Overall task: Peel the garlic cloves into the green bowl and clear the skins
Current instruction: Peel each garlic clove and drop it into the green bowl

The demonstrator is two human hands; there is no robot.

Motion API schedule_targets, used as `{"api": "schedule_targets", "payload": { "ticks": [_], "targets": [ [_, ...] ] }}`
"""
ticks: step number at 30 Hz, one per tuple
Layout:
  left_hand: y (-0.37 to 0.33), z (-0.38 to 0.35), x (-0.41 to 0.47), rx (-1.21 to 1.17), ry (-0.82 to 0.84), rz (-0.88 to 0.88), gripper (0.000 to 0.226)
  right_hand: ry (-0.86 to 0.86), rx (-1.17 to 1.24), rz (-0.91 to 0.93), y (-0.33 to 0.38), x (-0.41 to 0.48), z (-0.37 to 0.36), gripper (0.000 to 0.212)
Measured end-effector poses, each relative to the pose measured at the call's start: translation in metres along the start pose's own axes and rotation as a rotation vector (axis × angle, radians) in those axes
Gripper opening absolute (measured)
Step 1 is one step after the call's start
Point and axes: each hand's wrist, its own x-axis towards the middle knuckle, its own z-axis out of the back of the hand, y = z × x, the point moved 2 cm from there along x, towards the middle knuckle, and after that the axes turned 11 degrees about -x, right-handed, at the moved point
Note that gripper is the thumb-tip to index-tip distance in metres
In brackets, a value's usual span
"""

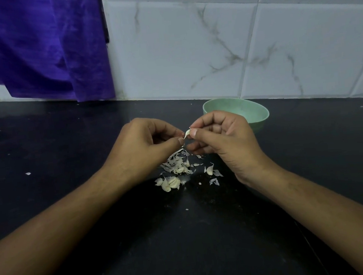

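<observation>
- A black counter (72, 216) fills the lower view. A white tiled wall (233, 42) stands behind it, with a purple cloth (32, 47) hanging at the far left.
- Two bare forearms reach in from the bottom corners and meet mid-counter. The left hand (140, 141) and right hand (223, 137) are both curled, and each pinches the same small garlic clove between thumb and forefinger, held above the counter.
- The green bowl (251, 105) sits just behind the right hand, near the wall. The hand covers its near side, so its floor is hidden and I cannot tell whether any peeled cloves lie inside.
- A loose pile of papery skins (176, 162) lies on the counter directly below the hands, with stray flakes scattered around it.
- A few whole cloves (171, 184) rest at the near edge of the pile, and another (210, 170) lies to the right. They seem to be unpeeled.
- The held garlic clove (187, 133) is tiny and mostly covered by fingertips, so how much skin remains is unclear.
- Judgement: peeling is mid-way. The next move likely calls for stripping this skin, dropping the clove into the bowl, then taking another. Clearing the skins is not yet done.
</observation>
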Motion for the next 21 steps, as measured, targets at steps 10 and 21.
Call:
{"api": "schedule_targets", "payload": {
  "ticks": [10,21],
  "targets": [
    [-0.008,-0.002,-0.005,0.117,-0.079,-0.073,0.004,0.038,-0.057,0.022,-0.001,-0.001,-0.003,0.006],
    [-0.015,-0.003,-0.012,0.219,-0.122,-0.178,0.011,0.168,0.040,-0.062,0.000,-0.002,-0.004,0.008]
  ]
}}
